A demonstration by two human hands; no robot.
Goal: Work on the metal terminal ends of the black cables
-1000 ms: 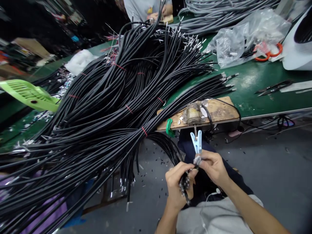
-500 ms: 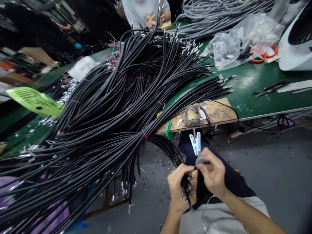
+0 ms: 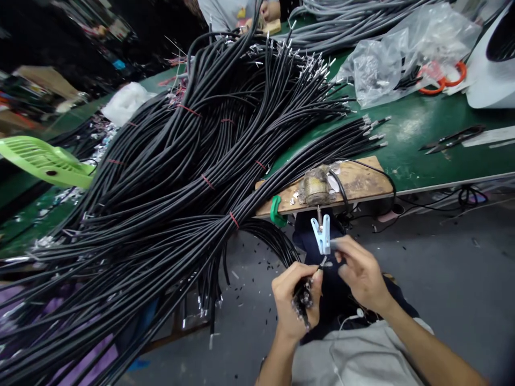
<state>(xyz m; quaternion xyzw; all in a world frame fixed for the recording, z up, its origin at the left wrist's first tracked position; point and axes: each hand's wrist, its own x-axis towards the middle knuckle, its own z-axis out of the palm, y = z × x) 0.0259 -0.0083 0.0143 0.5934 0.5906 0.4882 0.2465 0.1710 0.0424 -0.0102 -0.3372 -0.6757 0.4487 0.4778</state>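
Note:
My left hand (image 3: 290, 300) is closed around a small bunch of black cable ends (image 3: 302, 301) with bare metal tips, held above my lap. My right hand (image 3: 359, 271) pinches one thin wire end just right of the bunch, its fingertips close to a light blue clip (image 3: 322, 234). The clip hangs below a worn wooden board (image 3: 362, 182) clamped at the edge of the green table (image 3: 418, 161). A big heap of black cables (image 3: 181, 171), tied with red bands, spills from the table toward my left hand.
A rusty metal block (image 3: 316, 185) sits on the board beside a green clamp (image 3: 276, 211). Clear plastic bags (image 3: 394, 53), orange-handled scissors (image 3: 442, 83), black snips (image 3: 453, 138) and grey cables (image 3: 341, 21) lie on the table. A green plastic part (image 3: 44, 161) stands left. Another person (image 3: 237, 13) works opposite.
My right hand has drawn slightly up and to the right, away from the bunch, pulling a single wire end toward the blue clip. My left hand keeps its grip.

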